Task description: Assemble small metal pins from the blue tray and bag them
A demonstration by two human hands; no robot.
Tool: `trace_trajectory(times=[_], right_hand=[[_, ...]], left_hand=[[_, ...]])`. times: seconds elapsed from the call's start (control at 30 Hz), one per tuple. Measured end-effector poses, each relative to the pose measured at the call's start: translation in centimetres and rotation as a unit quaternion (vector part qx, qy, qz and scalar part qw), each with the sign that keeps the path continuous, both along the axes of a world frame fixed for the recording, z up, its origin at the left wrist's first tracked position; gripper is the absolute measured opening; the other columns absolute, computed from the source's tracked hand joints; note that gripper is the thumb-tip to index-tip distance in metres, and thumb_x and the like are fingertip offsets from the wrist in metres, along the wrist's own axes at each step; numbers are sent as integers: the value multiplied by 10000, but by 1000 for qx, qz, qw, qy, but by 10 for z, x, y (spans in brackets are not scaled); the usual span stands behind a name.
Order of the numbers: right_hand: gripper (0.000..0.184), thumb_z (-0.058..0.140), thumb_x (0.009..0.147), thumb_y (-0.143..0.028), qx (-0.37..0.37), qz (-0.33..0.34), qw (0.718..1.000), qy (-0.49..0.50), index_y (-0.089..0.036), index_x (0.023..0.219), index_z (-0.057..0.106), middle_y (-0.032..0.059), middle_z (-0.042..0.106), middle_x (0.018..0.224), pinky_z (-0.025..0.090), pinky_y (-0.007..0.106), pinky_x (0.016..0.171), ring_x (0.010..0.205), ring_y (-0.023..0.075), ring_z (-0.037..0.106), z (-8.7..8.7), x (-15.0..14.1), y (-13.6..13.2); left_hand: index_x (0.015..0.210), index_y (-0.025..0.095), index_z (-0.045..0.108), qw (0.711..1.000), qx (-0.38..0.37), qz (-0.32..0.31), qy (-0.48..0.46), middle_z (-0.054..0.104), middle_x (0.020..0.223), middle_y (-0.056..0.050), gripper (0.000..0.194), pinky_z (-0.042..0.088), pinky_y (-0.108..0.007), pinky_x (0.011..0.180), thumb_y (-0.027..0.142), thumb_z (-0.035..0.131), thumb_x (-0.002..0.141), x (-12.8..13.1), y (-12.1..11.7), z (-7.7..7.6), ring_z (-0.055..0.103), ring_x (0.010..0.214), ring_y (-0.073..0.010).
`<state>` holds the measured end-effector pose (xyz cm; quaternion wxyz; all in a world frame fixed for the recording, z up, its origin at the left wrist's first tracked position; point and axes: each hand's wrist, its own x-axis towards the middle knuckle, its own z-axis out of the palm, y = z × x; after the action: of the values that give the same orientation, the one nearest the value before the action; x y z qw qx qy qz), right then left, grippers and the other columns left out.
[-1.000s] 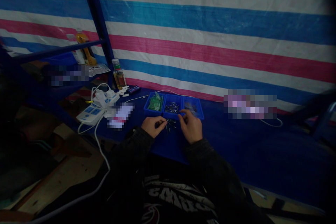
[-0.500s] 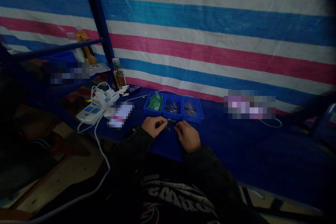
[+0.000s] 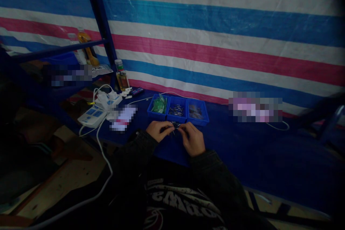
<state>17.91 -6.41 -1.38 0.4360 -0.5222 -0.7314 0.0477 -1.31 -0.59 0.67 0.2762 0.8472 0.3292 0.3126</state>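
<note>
My left hand (image 3: 158, 130) and my right hand (image 3: 192, 139) meet over the dark blue tabletop (image 3: 242, 151), fingers pinched together around small dark metal parts (image 3: 174, 126) that lie between them. What exactly each pinch holds is too small to make out. Just beyond my hands stand three small blue bins in a row: the left bin (image 3: 158, 106) holds green pieces, the middle bin (image 3: 176, 110) holds thin dark metal pins, the right bin (image 3: 197, 112) holds darker bits.
A white power strip (image 3: 95, 115) with plugs and a white cable (image 3: 106, 158) lies at the left. A small bottle of yellow liquid (image 3: 122, 76) stands by a blue frame post (image 3: 101, 21). A striped tarp (image 3: 215, 36) backs the table.
My right hand has drawn back from the right-hand bin and come in to meet my left hand over the loose parts. My left hand has barely moved.
</note>
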Motion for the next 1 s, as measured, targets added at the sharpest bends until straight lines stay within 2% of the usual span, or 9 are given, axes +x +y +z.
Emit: trace_trajectory(times=[0.1,0.23,0.5,0.83,1.0], right_hand=[[189,440,990,-270,-15,9,1000,-9,-216,934,613,53,652,899,471,275,775,831,175,627,1,-1,-2],[219,420,997,-285,-40,21,999,-28,-220,962,626,63,667,940,484,278,808,849,176,638,0,-3,-2],[160,447,973,-250,-62,52,996,-40,-228,984,605,44,664,950,484,269,799,846,174,644,-4,-2,1],[210,424,991,-273,-75,28,996,-50,-228,920,616,35,679,904,468,266,805,841,173,654,-3,-1,0],[151,459,971,-267,-75,36,996,-29,-224,1010,598,43,690,974,476,279,825,893,185,659,-5,-1,1]], left_hand=[[901,152,728,1000,4,-13,8,718,687,-15,228,444,-189,590,317,572,916,0,1,-1,604,568,-100],[899,158,733,999,9,-20,23,722,708,-16,204,438,-191,585,298,585,903,0,1,-2,602,583,-104],[902,161,738,999,17,-23,30,735,767,-23,187,430,-191,587,278,593,895,0,3,-6,605,609,-107],[889,161,737,999,14,-24,23,729,748,-17,186,432,-191,595,273,589,897,0,2,-5,601,601,-103],[875,163,731,1000,12,-10,19,722,719,-13,177,436,-193,594,275,594,892,1,2,-6,596,586,-102]])
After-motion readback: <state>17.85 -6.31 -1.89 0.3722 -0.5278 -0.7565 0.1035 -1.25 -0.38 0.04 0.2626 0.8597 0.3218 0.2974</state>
